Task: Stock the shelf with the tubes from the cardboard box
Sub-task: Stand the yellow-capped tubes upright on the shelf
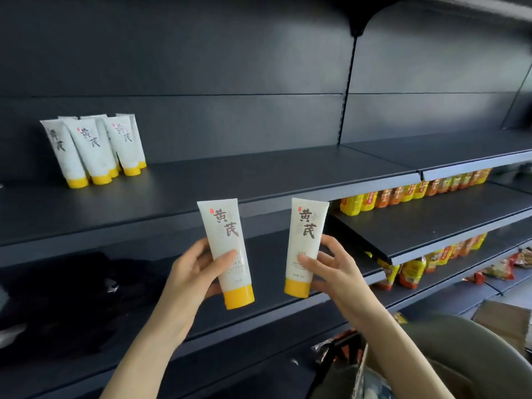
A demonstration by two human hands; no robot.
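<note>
Stock in hand: two tubes, one per hand, both upright with the yellow cap down and the label facing me. My left hand (198,269) grasps the left tube (223,234) low on its body, thumb across the front and fingers behind. My right hand (334,272) grasps the right tube (305,237) in the same way, thumb on the front, fingertips at the far edge and under the cap. The two tubes are apart from each other and touch no shelving. Both are held in the air before the shelf edge.

I judge the orientation deliberate. The stocked tubes (95,148), at ten o'clock from my hands, stand on their caps with labels outward. The pair I carry is turned to match, so it should need no re-gripping. The low grasp near the caps should give control when seating them.

The shelf (259,174) carries that cluster toward its nine o'clock end. The likely slot, in my judgement, is just beside the cluster on its three o'clock side.

Risk noted: the stocked tubes lean on one another, so a nudge could topple them.

Cardboard (506,318) at four o'clock may be the supply box, but I cannot confirm it. Snack packets (417,191) at two o'clock, on lower shelving, are no part of this job.
</note>
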